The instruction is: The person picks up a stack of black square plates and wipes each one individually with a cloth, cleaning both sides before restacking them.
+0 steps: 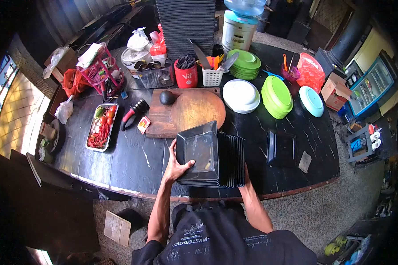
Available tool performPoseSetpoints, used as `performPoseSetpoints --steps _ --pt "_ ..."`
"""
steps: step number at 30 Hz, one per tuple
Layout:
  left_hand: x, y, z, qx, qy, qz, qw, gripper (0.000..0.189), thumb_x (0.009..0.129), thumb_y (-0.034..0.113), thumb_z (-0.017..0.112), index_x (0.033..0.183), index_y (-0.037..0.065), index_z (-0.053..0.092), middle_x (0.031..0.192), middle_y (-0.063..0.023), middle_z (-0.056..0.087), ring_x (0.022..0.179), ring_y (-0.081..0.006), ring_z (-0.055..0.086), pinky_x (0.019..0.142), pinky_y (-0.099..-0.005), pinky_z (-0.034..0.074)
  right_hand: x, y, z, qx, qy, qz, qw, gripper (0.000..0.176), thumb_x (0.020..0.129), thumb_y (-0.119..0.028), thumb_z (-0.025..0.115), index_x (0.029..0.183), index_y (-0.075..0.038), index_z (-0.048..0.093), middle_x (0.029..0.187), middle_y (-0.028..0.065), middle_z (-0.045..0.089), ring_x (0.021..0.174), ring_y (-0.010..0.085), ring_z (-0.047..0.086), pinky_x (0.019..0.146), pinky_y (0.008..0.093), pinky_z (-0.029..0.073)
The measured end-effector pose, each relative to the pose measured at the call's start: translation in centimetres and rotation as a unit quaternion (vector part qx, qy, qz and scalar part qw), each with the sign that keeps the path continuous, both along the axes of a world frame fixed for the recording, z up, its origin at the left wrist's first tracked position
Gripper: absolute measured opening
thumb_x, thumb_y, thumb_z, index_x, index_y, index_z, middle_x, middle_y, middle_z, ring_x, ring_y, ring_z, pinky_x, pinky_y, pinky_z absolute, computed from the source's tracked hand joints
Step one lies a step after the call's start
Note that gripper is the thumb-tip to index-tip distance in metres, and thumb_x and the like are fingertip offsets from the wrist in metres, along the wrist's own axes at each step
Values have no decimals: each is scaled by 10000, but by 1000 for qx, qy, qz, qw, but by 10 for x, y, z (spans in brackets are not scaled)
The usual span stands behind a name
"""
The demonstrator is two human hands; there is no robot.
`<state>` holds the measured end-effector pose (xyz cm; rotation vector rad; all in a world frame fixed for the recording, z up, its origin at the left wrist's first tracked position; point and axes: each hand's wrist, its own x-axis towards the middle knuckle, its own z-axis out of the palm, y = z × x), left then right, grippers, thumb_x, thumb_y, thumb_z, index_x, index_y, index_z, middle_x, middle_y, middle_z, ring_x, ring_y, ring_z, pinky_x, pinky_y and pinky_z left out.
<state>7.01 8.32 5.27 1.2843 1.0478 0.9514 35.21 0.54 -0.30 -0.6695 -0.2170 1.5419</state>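
Head view: left hand (177,167) grips tilted stack of black square plastic-looking dishes (230,163); right hand (246,176) mostly hidden, can't tell grip; uneven squeeze could spill dishes.

Both forearms reach forward, left hand (177,165) with thumb spread, right hand (246,176) mostly hidden.

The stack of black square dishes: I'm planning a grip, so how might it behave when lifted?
The stack of black square dishes is probably heavy, since many are nested together. It looks stiff, with straight rims. Dishes might slide apart if pressure slackens: only the left hand and right hand visibly steady them.
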Motion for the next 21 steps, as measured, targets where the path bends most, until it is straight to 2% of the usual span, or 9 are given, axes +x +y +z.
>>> performPoseSetpoints --steps 5,8,10,12,14,17,18,20,21 --pt "13 -8 -1 -16 -20 -20 999 1212 711 233 916 1582 136 79 1459 -218 447 1345 -318 478 1147 -466 386 11 -12 -15 -22 60 -34 997 391 1062 -202 501 1424 -59 534 1327 106 634 1133 228 653 975 353 573" --pt "33 -15 5 -42 -72 -44 996 1232 714 286 915 1590 146 59 1473 -202 432 1354 -313 464 1134 -461 395 19 -30 14 14 -17 -24 999 407 1073 -279 481 1425 -84 540 1324 91 639 1124 223 661 960 366 583" --pt "46 -14 -12 -13 -80 -64 995 1220 725 328 905 1596 156 69 1538 -192 345 1403 -301 391 1150 -455 360 20 -39 49 15 -50 -61 997 441 1062 -349 481 1363 -45 590 1271 101 683 1097 210 690 1013 386 558" --pt "63 -16 -20 -13 -126 -72 989 1211 732 339 897 1599 147 73 1529 -189 355 1397 -299 394 1157 -448 347 24 -42 74 18 -1 -56 998 473 1061 -413 467 1331 -55 618 1237 96 698 1048 217 706 946 391 585" --pt "81 -21 -36 -33 -152 -73 985 1092 822 348 822 1604 117 96 1534 -166 358 1413 -288 377 1178 -434 309 34 -47 84 -49 10 -36 998 537 1018 -528 506 1268 -74 647 1125 83 720 949 189 717 809 349 619" --pt "108 -29 -56 46 -112 -33 992 987 904 442 713 1603 97 108 1538 -172 346 1432 -285 340 1214 -409 229 39 -52 107 -83 -101 -22 991 550 983 -588 538 1180 -89 660 990 34 703 821 134 681 700 305 578" --pt "113 -28 -76 18 -153 -49 987 968 916 448 684 1603 88 105 1551 -174 321 1439 -290 333 1211 -399 238 39 -54 108 -83 -128 -30 988 559 978 -602 538 1169 -90 659 975 23 694 808 121 667 693 298 566" --pt "120 -31 -59 -42 -154 -53 986 923 930 380 657 1603 78 102 1561 -180 306 1445 -285 326 1212 -395 242 61 -60 82 -43 -57 12 997 553 1053 -513 434 1302 -55 619 1133 60 719 963 176 695 864 345 582" --pt "121 -33 -59 -42 -157 -54 985 923 930 380 657 1603 78 102 1561 -180 306 1445 -285 326 1212 -395 242 60 -59 80 -49 -80 -18 995 579 1038 -538 454 1300 -50 620 1128 70 721 952 182 701 855 348 587"
